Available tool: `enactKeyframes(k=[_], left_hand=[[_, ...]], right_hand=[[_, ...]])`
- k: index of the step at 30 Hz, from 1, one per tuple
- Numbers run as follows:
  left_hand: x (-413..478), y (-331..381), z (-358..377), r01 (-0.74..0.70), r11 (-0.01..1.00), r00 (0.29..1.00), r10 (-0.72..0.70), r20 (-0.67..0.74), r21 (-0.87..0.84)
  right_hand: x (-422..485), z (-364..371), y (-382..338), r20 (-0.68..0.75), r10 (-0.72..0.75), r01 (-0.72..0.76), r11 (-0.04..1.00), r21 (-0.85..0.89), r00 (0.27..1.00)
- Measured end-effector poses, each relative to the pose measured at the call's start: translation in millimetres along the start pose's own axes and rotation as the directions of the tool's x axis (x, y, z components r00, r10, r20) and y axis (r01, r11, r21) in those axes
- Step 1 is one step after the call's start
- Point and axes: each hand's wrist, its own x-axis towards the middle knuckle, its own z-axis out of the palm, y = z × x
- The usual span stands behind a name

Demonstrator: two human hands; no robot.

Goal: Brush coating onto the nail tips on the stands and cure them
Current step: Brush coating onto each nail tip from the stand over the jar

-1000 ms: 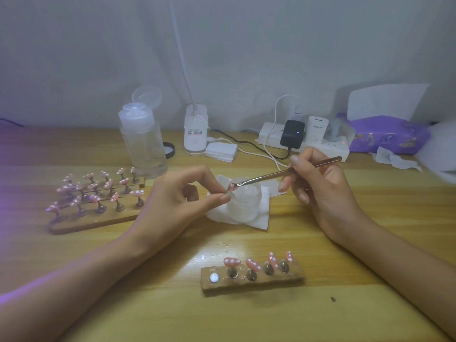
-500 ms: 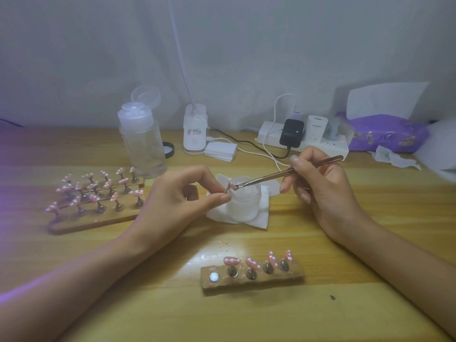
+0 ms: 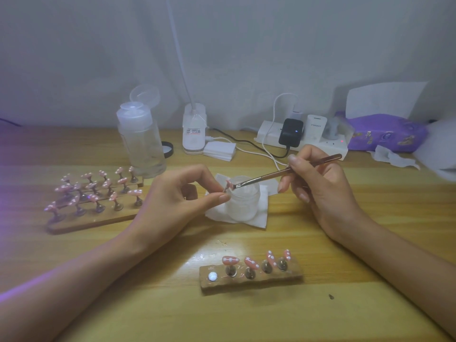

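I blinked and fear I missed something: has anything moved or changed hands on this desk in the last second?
Nothing visibly moved, and nothing was picked up or let go. The left hand still pinches the pink nail tip above the jar. The right hand still holds the brush with its bristles at that tip. The near holder and the left holder sit unchanged.

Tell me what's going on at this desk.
A person is coating a pink nail tip. The left hand pinches it by its stem over a frosted jar, and the right hand holds a brush with its bristles at the tip. Four more tips stand on the near wooden strip, its leftmost spot bare. A fuller rack sits to the left.
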Motion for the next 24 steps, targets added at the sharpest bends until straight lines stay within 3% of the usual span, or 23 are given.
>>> enactKeyframes(k=[9,14,17,24], left_hand=[[0,-1,-1,-0.012,1.000,1.000,0.012,0.004,0.022],[0,-2,-1,-0.015,1.000,1.000,0.014,0.008,0.020],[0,-3,-2,-0.016,1.000,1.000,0.016,0.013,0.027],[0,0,-2,-0.006,1.000,1.000,0.006,0.013,0.027]], right_hand=[[3,-8,-11,-0.037,-0.084,0.081,0.994,-0.074,0.996],[14,-22,-30,0.002,-0.058,0.058,0.984,-0.170,0.998],[18,-31,-41,0.068,-0.078,0.092,0.967,-0.236,0.995],[10,-34,-48,0.369,-0.090,0.208,0.933,-0.294,0.925]])
